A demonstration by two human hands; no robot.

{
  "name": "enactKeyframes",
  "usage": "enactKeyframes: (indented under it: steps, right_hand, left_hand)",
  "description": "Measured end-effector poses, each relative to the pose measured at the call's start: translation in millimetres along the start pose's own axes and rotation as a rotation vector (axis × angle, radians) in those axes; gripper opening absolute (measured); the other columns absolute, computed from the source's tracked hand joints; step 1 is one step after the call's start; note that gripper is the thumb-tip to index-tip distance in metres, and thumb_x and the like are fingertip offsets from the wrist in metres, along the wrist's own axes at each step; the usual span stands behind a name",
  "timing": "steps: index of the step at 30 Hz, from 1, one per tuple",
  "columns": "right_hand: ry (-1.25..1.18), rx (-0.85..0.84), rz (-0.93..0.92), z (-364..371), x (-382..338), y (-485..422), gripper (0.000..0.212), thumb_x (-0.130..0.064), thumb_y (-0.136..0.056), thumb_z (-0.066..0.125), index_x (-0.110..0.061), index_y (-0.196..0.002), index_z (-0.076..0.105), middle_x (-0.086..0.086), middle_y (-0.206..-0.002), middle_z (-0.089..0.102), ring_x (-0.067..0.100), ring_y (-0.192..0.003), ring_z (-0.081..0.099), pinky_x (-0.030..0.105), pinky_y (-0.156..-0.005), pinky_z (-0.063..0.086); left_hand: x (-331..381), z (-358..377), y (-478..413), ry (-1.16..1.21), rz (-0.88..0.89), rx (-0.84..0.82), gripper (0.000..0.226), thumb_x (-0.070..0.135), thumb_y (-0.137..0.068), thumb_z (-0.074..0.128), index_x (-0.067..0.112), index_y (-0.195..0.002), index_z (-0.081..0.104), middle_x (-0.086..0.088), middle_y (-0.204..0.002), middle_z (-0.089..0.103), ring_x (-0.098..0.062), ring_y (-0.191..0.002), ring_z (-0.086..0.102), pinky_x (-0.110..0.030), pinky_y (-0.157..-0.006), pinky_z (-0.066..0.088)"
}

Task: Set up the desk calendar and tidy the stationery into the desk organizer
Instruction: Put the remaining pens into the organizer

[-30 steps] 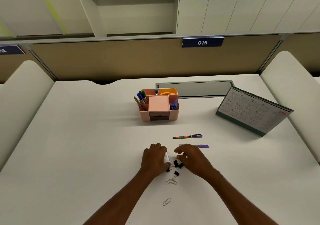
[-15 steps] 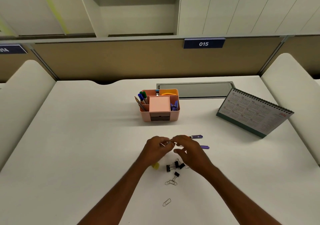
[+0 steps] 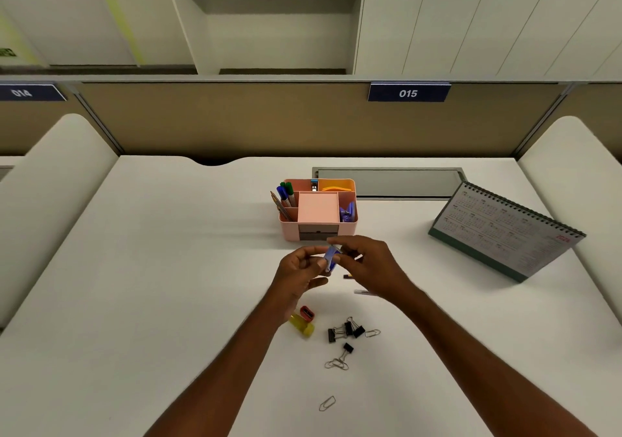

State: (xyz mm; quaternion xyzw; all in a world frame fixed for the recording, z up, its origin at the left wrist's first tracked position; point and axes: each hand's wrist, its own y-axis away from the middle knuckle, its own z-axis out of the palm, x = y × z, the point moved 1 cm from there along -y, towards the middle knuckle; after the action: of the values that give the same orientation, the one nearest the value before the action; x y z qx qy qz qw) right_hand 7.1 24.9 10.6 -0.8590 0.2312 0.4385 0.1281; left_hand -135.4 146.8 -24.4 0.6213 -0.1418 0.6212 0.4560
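1. Both hands have come up off the desk (image 3: 168,268) since a second ago, away from the clips and toward the desk organizer (image 3: 318,231). That uncovers a yellow piece (image 3: 302,326) and a red sharpener (image 3: 307,313) by my left wrist.
2. My left hand (image 3: 301,268) is curled round a small blue-and-white piece (image 3: 331,258), and the fingertips of my right hand (image 3: 373,265) pinch its upper end. It is blurred, so I cannot tell what it is. I hold it with both hands in the air, I think to turn or close it before dropping it in.
3. It hangs just in front of the organizer, not yet inside any compartment.
4. Markers and pencils already stand in the organizer's left pocket and something blue lies in its right one.
5. The desk calendar (image 3: 505,234) stands open on its base, well to the right, so that part looks done.
6. Loose on the desk are the binder clips (image 3: 346,330) near a few paper clips (image 3: 336,364), and two pens (image 3: 365,291) lie mostly hidden under my right hand.
7. The clips are small and scattered, so I would gather them together.
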Motion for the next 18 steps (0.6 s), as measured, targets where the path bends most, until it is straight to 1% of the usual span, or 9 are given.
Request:
enactKeyframes:
  steps: [1, 3, 5, 7, 9, 11, 13, 15, 18]
  right_hand:
    - [0.01, -0.038, 0.0, -2.9, 0.0, -4.0, 0.034, -0.021, -0.097, 0.068, -0.027, -0.131, 0.067, -0.006, -0.113, 0.071, 0.005, -0.092, 0.065, 0.019, -0.072, 0.056]
    - [0.002, -0.113, 0.018, -7.8, -1.6, -12.8, 0.034, -0.018, -0.097, 0.068, -0.026, -0.13, 0.067, -0.005, -0.111, 0.07, 0.006, -0.092, 0.065, 0.021, -0.066, 0.059]
    - [0.034, -0.16, 0.004, -11.7, -4.7, -22.7, 0.034, -0.016, -0.095, 0.07, -0.024, -0.128, 0.068, -0.006, -0.107, 0.071, 0.008, -0.091, 0.067, 0.023, -0.07, 0.06]
    - [0.084, -0.178, -0.026, -14.3, -8.0, -32.6, 0.031, -0.016, -0.092, 0.073, -0.022, -0.123, 0.07, -0.008, -0.103, 0.07, 0.008, -0.091, 0.067, 0.02, -0.074, 0.057]
    - [0.111, -0.171, -0.049, -16.1, -11.8, -43.3, 0.028, -0.017, -0.09, 0.076, -0.019, -0.118, 0.07, -0.006, -0.104, 0.07, 0.01, -0.094, 0.067, 0.018, -0.075, 0.056]
    - [0.144, -0.148, -0.084, -18.7, -16.7, -55.0, 0.028, -0.017, -0.089, 0.078, -0.016, -0.116, 0.071, -0.002, -0.106, 0.072, 0.013, -0.096, 0.068, 0.02, -0.076, 0.059]
    - [0.185, -0.11, -0.131, -23.8, -21.9, -69.4, 0.03, -0.017, -0.087, 0.08, -0.015, -0.116, 0.072, 0.001, -0.111, 0.072, 0.014, -0.097, 0.068, 0.025, -0.076, 0.062]
    - [0.234, -0.055, -0.174, -30.5, -26.1, -87.1, 0.033, -0.021, -0.084, 0.083, -0.015, -0.115, 0.073, 0.001, -0.114, 0.07, 0.014, -0.096, 0.068, 0.028, -0.073, 0.063]
    - [0.276, 0.017, -0.201, -35.6, -28.4, -118.8, 0.032, -0.024, -0.083, 0.084, -0.014, -0.112, 0.073, 0.004, -0.113, 0.071, 0.012, -0.09, 0.068, 0.027, -0.065, 0.061]
  left_hand:
    - [2.2, -2.0, -1.5, -0.007, 0.012, 0.0, 0.029, 0.014, -0.097, 0.07, 0.016, -0.126, 0.068, -0.009, -0.113, 0.078, -0.028, -0.105, 0.074, -0.041, -0.09, 0.063]
    - [6.0, -6.8, -4.8, -0.023, 0.031, -0.01, 0.027, 0.014, -0.098, 0.068, 0.017, -0.125, 0.07, -0.007, -0.115, 0.077, -0.028, -0.105, 0.074, -0.04, -0.088, 0.063]
    - [8.8, -11.0, -8.0, -0.026, 0.039, -0.019, 0.024, 0.015, -0.099, 0.067, 0.02, -0.121, 0.072, -0.004, -0.114, 0.077, -0.026, -0.104, 0.074, -0.037, -0.085, 0.063]
    - [10.0, -14.8, -11.9, -0.005, 0.04, -0.004, 0.024, 0.017, -0.099, 0.068, 0.02, -0.122, 0.072, -0.003, -0.112, 0.078, -0.027, -0.103, 0.075, -0.037, -0.084, 0.063]
    - [8.9, -20.0, -17.2, 0.017, 0.032, 0.053, 0.024, 0.021, -0.098, 0.068, 0.02, -0.121, 0.072, -0.005, -0.114, 0.077, -0.027, -0.102, 0.076, -0.039, -0.085, 0.064]
    - [4.4, -26.0, -21.0, -0.034, 0.007, 0.118, 0.02, 0.024, -0.099, 0.069, 0.024, -0.118, 0.073, -0.004, -0.117, 0.076, -0.023, -0.104, 0.075, -0.04, -0.088, 0.064]
    - [-3.2, -33.3, -24.2, -0.22, 0.0, 0.15, 0.021, 0.025, -0.097, 0.07, 0.03, -0.118, 0.072, 0.004, -0.121, 0.074, -0.015, -0.11, 0.07, -0.035, -0.094, 0.061]
    - [-9.3, -38.2, -24.6, -0.479, 0.038, 0.157, 0.028, 0.027, -0.095, 0.073, 0.033, -0.122, 0.07, 0.012, -0.129, 0.069, -0.006, -0.116, 0.062, -0.025, -0.098, 0.052]
    - [-13.4, -39.5, -23.7, -0.738, 0.151, 0.166, 0.039, 0.023, -0.094, 0.073, 0.033, -0.132, 0.064, 0.012, -0.141, 0.06, -0.004, -0.124, 0.054, -0.013, -0.099, 0.04]
